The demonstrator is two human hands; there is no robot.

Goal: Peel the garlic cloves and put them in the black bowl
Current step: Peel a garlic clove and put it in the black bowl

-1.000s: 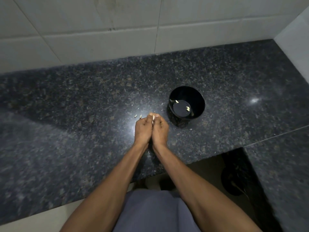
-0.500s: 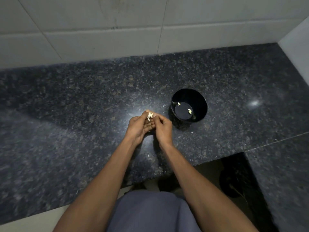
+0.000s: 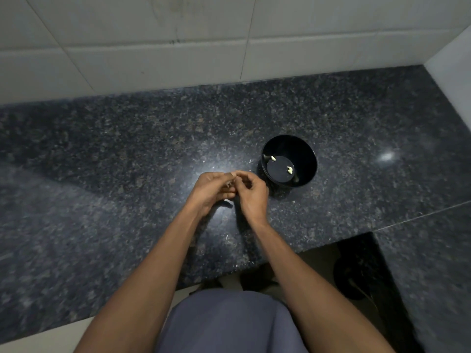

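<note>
My left hand [image 3: 211, 189] and my right hand [image 3: 251, 193] meet over the dark granite counter [image 3: 127, 161], fingers curled together around a small garlic clove [image 3: 229, 184] that is mostly hidden between them. Only a pale sliver of it shows. The black bowl [image 3: 309, 159] stands just right of my hands, upright, with two peeled cloves [image 3: 289, 169] on its bottom.
Small pale skin flakes [image 3: 293, 202] lie scattered on the counter near the bowl and near the front edge. A white tiled wall [image 3: 178, 47] runs behind. A cut-out at the front right opens onto the floor, where a dark round object [image 3: 351, 278] sits.
My hands have shifted slightly and the fingers have closed more over the clove, hiding most of it. The loose bits seen left of my hands a second ago are out of sight.
</note>
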